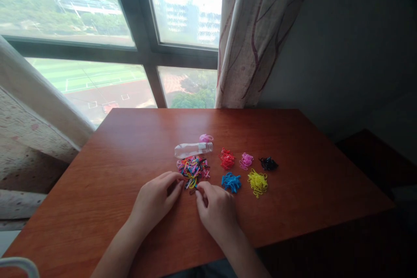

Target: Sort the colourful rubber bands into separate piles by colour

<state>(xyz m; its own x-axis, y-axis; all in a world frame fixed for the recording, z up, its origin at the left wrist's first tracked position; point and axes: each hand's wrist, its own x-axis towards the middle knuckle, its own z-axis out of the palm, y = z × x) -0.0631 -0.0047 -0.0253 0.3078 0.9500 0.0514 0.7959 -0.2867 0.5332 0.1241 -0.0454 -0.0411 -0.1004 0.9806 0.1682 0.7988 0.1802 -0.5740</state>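
A mixed heap of small coloured rubber bands [193,168] lies at the middle of the brown wooden table [130,147]. My left hand [155,200] rests at the heap's near edge with its fingers curled, the tips touching the bands. My right hand [215,209] sits beside it, thumb and forefinger pinched on a small band at the heap's near side. To the right lie sorted little piles: red [226,159], pink [246,160], black [268,163], blue [231,182] and yellow [258,182].
A clear plastic bottle [193,150] lies on its side behind the heap, with a pink cap [206,138] next to it. A window and a curtain [257,34] stand behind the table. A bed with patterned cover [26,139] is at the left.
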